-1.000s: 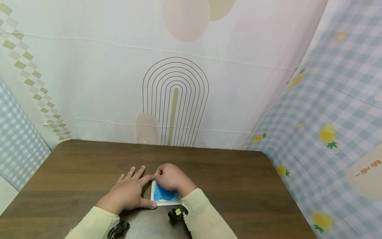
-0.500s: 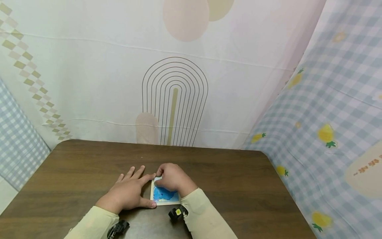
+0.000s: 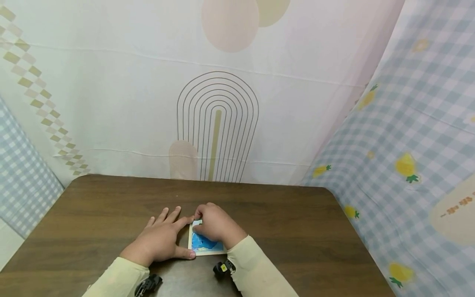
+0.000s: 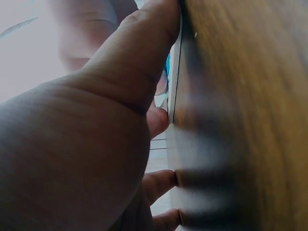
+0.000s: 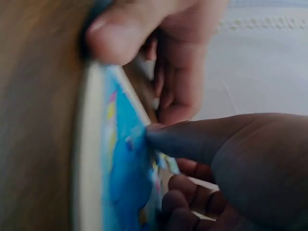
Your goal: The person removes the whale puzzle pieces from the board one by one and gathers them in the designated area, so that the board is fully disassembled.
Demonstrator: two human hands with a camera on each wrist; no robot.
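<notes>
Pale patterned cloth (image 3: pixel 137 107), hung behind. Blue checked cloth (image 3: pixel 378 189), either side. Table (image 3: pixel 285 231), brown wood-grain, rounded far corners. Left hand (image 3: pixel 159 239), fingers spread, thumb and forefinger at the left edge of the picture board (image 3: pixel 203 244). Right hand (image 3: pixel 218 225), fingers curled, thumb on the picture; whether pinching anything, cannot tell. Picture board: blue, pale-bordered, flat on the table. Black wrist devices (image 3: pixel 148 284), two.

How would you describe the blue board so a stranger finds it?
Look below the white patterned cloth to the brown table. Toward the person, the left hand touches a flat board while the right hand reaches over it. Its blue picture with a pale border sets it apart from the brown wood.
</notes>
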